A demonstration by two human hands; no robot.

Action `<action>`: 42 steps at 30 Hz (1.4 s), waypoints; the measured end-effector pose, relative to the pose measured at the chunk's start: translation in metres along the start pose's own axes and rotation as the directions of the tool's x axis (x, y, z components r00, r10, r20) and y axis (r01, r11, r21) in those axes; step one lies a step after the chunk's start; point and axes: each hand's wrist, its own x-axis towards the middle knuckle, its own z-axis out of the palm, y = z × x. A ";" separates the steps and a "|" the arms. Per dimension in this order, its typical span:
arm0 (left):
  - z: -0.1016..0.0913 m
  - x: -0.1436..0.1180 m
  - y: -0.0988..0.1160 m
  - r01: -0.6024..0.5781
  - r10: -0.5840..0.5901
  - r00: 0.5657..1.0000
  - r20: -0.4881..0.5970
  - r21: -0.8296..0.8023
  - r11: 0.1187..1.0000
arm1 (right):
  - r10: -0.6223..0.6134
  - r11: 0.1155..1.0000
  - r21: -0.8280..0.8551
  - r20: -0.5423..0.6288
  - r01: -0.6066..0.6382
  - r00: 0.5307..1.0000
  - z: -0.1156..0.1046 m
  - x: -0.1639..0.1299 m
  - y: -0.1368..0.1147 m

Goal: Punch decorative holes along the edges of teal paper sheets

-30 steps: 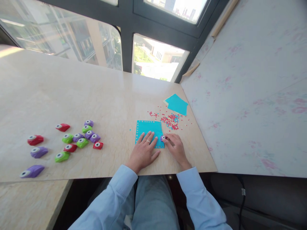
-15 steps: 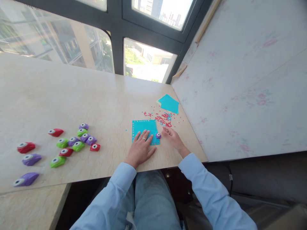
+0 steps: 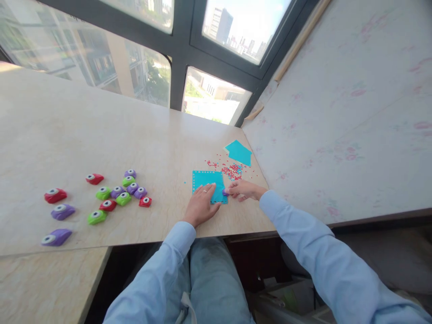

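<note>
Down near the front edge of the pale stone table, the left hand lies flat, fingers spread and palm down, pressing on the near half of a teal paper square whose far edge shows a row of small punched holes. It grips nothing; it only weighs the sheet down. The right hand reaches in from the right, its fingers curled around a small purple punch that sits at the right-hand edge of the teal paper square, touching it; only a sliver of the punch shows past the fingertips, so how tightly it is pinched cannot be told. Just beyond the right hand lies a scatter of red and teal paper bits, and farther back, near the wall, a second teal sheet rests on a paler one. Well apart to the left sits a loose group of red, green and purple punches, with three more purple and red ones strung out toward the table's left end. Both forearms wear light blue sleeves, and a window rises behind the table.
</note>
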 end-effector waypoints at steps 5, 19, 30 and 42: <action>0.000 0.000 0.002 0.018 -0.018 1.000 0.017 -0.017 1.000 | 0.407 0.911 -0.065 0.289 -0.407 0.866 -0.007 0.007 -0.020; -0.004 0.001 0.005 0.073 -0.071 0.997 0.016 -0.132 0.989 | 0.603 0.779 -0.373 0.227 -0.504 0.765 -0.002 0.030 -0.051; 0.002 -0.002 0.005 0.035 -0.039 0.999 -0.033 -0.107 0.994 | 0.582 0.785 -0.374 0.171 -0.494 0.795 0.005 0.029 -0.045; 0.000 -0.003 0.006 0.014 -0.017 0.999 -0.028 -0.095 0.995 | 0.548 0.777 -0.438 0.119 -0.452 0.828 0.011 0.032 -0.044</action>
